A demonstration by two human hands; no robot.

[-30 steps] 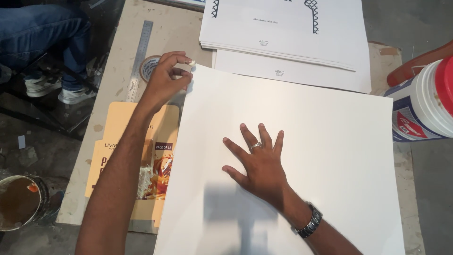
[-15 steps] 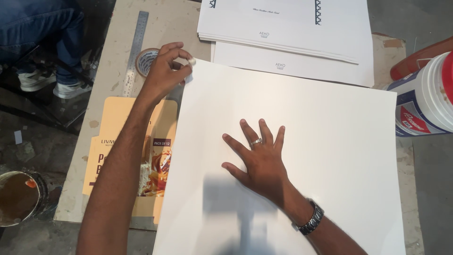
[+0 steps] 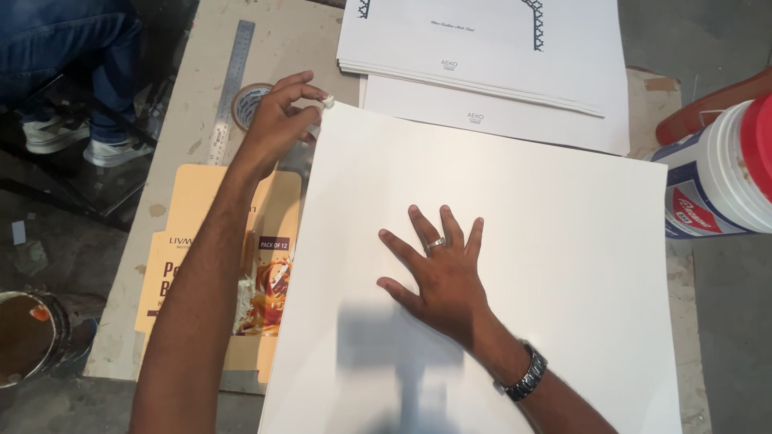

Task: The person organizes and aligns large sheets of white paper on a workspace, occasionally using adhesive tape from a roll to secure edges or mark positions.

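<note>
A large white sheet of board (image 3: 515, 241) lies flat on the table (image 3: 193, 137) and fills most of the view, its upper left corner near the top centre of the picture. The right hand (image 3: 438, 269) rests palm down near the middle of the sheet, fingers spread wide and flat, gripping nothing; it wears a ring, and a dark metal watch (image 3: 524, 374) sits on the wrist. The left hand (image 3: 277, 120) is at the sheet's upper left corner, its grip pinched shut between thumb and fingertips on a small white object (image 3: 326, 100), too small to identify.

Just behind the left hand a roll of tape (image 3: 248, 103) lies on the table, touching a steel ruler (image 3: 229, 80) that runs upward along the table's left part. Under the left forearm lies a flattened tan cardboard package (image 3: 189, 249) with a dark label block and an orange picture, partly covered by the sheet's left edge. Above the sheet sits a stack of white printed sheets (image 3: 490, 48) with black ornamental borders. At the right edge a white plastic tub (image 3: 712, 189) lies on its side, with a red lid and a blue and red label. Lower left, on the floor, stands a round tin (image 3: 28, 337) holding brown liquid. Upper left, another person's blue jeans and pale shoes (image 3: 112, 149) show.
</note>
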